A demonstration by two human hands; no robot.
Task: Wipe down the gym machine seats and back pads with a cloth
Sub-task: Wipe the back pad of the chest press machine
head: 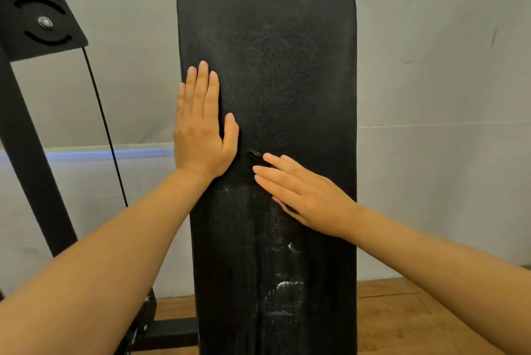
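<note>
A tall black padded back pad stands upright in front of me, with pale smear marks on its lower part. My left hand lies flat on the pad's left edge, fingers straight and pointing up. My right hand presses flat on the middle of the pad, fingers straight and pointing up-left. A dark bit of cloth sticks out from under its fingertips; most of the cloth is hidden or blends with the pad.
A black machine frame with a pulley plate and a thin cable stands at the left. Grey wall panels are behind. Wooden floor shows at the lower right.
</note>
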